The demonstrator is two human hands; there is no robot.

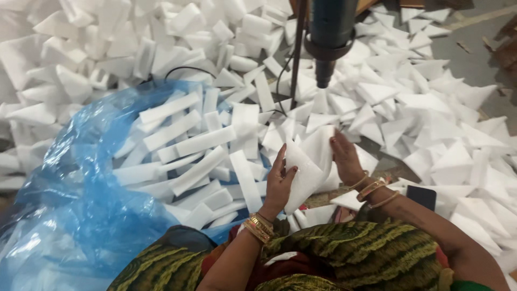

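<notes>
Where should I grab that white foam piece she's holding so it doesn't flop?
Probably by its two side edges, one from each side, as the left hand and right hand do now. The white foam piece looks thin and folded, standing upright, so pinching both edges should keep it in shape.

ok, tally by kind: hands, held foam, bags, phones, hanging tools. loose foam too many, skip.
Hands: 2, left hand and right hand
Folded white foam sheet held between them: 1
Blue plastic bag holding foam strips: 1
Dark phone: 1
Hanging tool overhead: 1
Total: 6
</notes>
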